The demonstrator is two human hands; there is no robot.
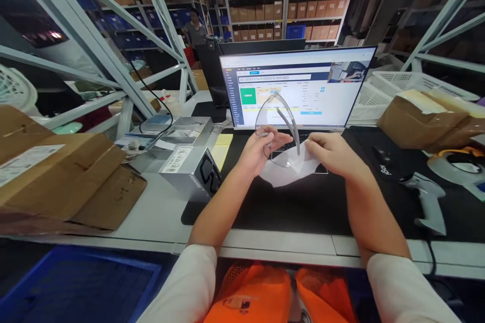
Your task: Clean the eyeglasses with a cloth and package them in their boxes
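My left hand (261, 150) is closed on a pair of clear glasses (292, 118), held up in front of the laptop screen. Their see-through rim curves upward, and a greyish temple arm slants down toward the white piece. That thin, pale white cloth or sheet (288, 171) hangs below the glasses; whether it is fabric or plastic I cannot tell. Its right side is pinched between the thumb and fingers of my right hand (333, 152). A silver box (189, 174) with a black glasses-like picture and a barcode label stands on the desk left of my left forearm.
Behind my hands stands a laptop (299, 91) on a black desk mat (280, 212). Cardboard boxes (56, 176) are at left; another carton (424, 118), a mouse (381, 154), a barcode scanner (428, 202) and a tape roll (454, 166) are at right. A blue crate (147, 270) sits below the desk.
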